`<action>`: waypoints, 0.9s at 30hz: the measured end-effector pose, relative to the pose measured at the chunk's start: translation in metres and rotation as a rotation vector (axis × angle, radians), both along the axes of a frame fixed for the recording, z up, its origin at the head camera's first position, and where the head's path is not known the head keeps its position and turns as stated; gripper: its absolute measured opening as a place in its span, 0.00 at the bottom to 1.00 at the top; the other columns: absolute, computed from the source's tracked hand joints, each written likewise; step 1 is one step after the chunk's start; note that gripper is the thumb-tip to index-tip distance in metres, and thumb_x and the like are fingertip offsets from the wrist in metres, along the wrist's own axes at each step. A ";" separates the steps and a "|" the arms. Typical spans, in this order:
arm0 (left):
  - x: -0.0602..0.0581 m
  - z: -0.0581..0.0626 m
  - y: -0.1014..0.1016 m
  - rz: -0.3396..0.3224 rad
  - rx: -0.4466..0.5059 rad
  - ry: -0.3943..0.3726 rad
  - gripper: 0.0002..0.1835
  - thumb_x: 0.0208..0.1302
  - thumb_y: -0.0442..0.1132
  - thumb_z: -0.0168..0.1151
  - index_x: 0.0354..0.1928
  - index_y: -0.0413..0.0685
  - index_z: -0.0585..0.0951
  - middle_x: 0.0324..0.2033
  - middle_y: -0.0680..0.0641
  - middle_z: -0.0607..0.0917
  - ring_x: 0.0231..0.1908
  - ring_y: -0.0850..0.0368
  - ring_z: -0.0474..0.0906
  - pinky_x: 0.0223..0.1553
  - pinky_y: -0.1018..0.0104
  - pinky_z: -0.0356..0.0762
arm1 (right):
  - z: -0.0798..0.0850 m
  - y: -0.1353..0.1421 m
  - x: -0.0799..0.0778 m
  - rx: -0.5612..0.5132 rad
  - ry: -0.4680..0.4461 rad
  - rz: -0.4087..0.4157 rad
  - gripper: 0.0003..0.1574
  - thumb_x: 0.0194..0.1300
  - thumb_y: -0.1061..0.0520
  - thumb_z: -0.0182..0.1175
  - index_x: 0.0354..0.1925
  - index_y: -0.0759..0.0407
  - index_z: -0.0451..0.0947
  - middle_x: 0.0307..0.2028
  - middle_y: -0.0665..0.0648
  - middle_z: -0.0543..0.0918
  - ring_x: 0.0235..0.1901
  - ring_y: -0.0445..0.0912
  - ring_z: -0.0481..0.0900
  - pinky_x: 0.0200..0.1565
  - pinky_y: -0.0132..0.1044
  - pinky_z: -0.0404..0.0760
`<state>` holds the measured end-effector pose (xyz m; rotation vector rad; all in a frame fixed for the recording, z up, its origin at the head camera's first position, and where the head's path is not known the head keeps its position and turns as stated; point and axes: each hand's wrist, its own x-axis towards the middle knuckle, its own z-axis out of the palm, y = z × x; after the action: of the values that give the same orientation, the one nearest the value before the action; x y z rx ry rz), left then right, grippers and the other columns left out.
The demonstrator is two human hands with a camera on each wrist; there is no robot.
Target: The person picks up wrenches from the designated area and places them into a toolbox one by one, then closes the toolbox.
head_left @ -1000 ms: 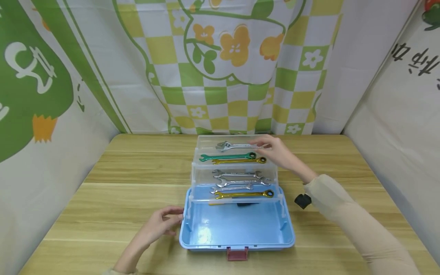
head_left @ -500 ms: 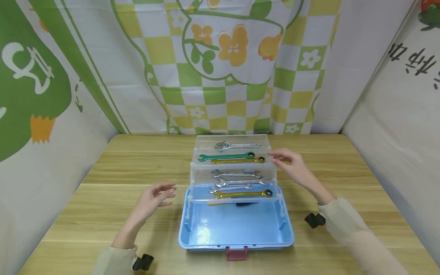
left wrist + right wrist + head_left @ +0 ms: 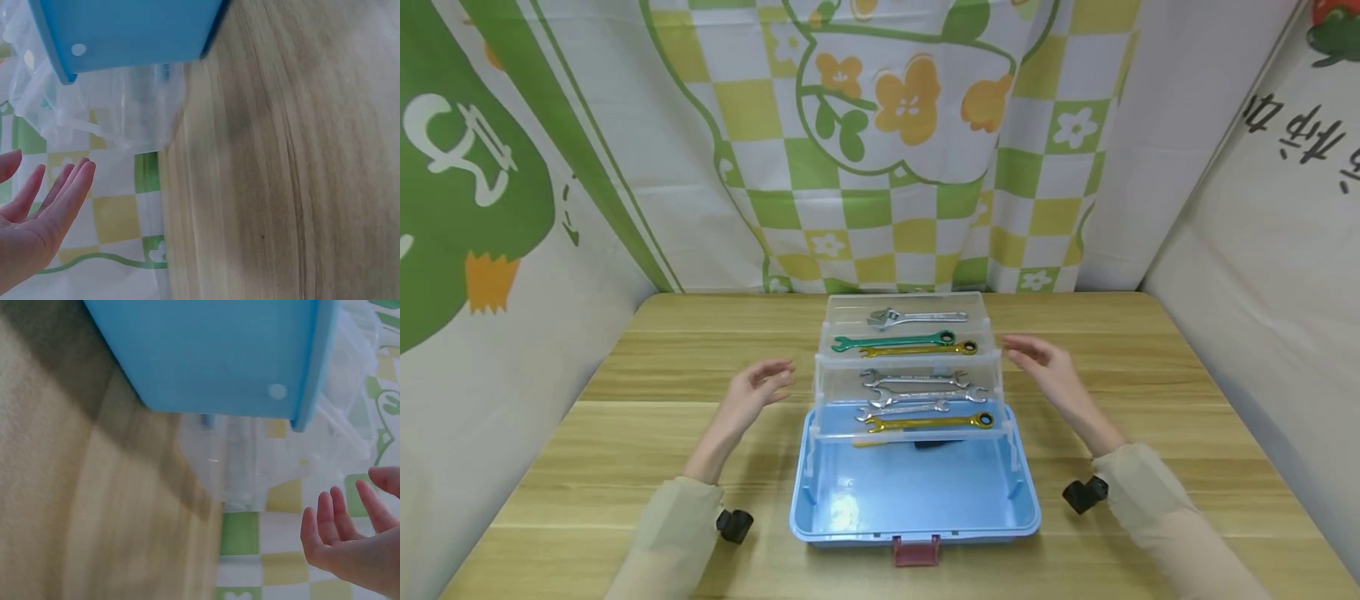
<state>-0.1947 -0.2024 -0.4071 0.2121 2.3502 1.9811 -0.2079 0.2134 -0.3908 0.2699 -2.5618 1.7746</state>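
Note:
A blue toolbox (image 3: 917, 492) stands on the table with its clear stepped trays (image 3: 835, 367) spread out behind it. The rear tray holds a silver adjustable wrench (image 3: 925, 317); in front of it lie a green ratchet wrench (image 3: 895, 341) and a gold one (image 3: 917, 351). Several silver open-end wrenches (image 3: 925, 397) and another gold ratchet wrench (image 3: 928, 423) rest in the lower trays. My left hand (image 3: 754, 392) hovers left of the trays, fingers relaxed, holding nothing. On the other side my right hand (image 3: 1047, 367) hangs beside the trays, likewise with nothing in it.
A pinkish-red latch (image 3: 916, 552) sticks out at the toolbox's front. Under the lowest tray, a thin yellow and black item (image 3: 928, 444) shows partly. The wooden table (image 3: 685, 367) ends at a patterned curtain (image 3: 880, 200) behind.
My right hand let go of the adjustable wrench in the rear tray and drew back rightward. My left hand left the toolbox's left side and moved farther back, beside the trays.

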 end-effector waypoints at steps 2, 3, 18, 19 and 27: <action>-0.005 -0.001 0.001 -0.011 0.013 -0.025 0.24 0.64 0.37 0.49 0.57 0.27 0.62 0.54 0.30 0.67 0.51 0.38 0.68 0.48 0.63 0.75 | -0.005 0.001 -0.002 -0.043 -0.047 -0.007 0.26 0.65 0.53 0.49 0.57 0.66 0.64 0.54 0.65 0.70 0.47 0.41 0.71 0.50 0.32 0.74; -0.006 0.002 0.004 -0.011 -0.007 -0.050 0.24 0.65 0.37 0.48 0.58 0.26 0.60 0.55 0.28 0.65 0.53 0.36 0.66 0.49 0.62 0.74 | -0.007 0.002 -0.003 -0.069 -0.071 -0.008 0.27 0.65 0.53 0.49 0.58 0.66 0.63 0.55 0.66 0.69 0.47 0.42 0.71 0.52 0.37 0.73; -0.027 -0.020 0.004 -0.178 0.056 -0.190 0.27 0.68 0.32 0.37 0.63 0.26 0.45 0.62 0.27 0.51 0.60 0.34 0.51 0.60 0.49 0.59 | -0.037 0.009 -0.014 -0.319 -0.349 0.136 0.32 0.68 0.58 0.42 0.64 0.70 0.46 0.63 0.69 0.54 0.57 0.47 0.65 0.63 0.45 0.57; -0.028 -0.021 0.005 -0.189 0.057 -0.195 0.27 0.68 0.33 0.37 0.63 0.26 0.45 0.62 0.27 0.50 0.61 0.34 0.50 0.60 0.49 0.58 | -0.038 0.008 -0.013 -0.344 -0.363 0.144 0.32 0.68 0.58 0.42 0.64 0.70 0.45 0.63 0.69 0.53 0.56 0.46 0.66 0.63 0.44 0.57; -0.030 -0.026 0.010 -0.274 0.075 -0.226 0.26 0.69 0.36 0.38 0.63 0.27 0.49 0.62 0.29 0.53 0.61 0.37 0.53 0.60 0.52 0.59 | -0.040 0.003 -0.011 -0.441 -0.463 0.136 0.33 0.68 0.58 0.40 0.65 0.70 0.42 0.65 0.67 0.50 0.62 0.55 0.55 0.62 0.40 0.58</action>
<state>-0.2245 -0.1919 -0.4331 0.2809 1.9927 1.8566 -0.2189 0.2167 -0.4312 0.0217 -2.3436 2.6567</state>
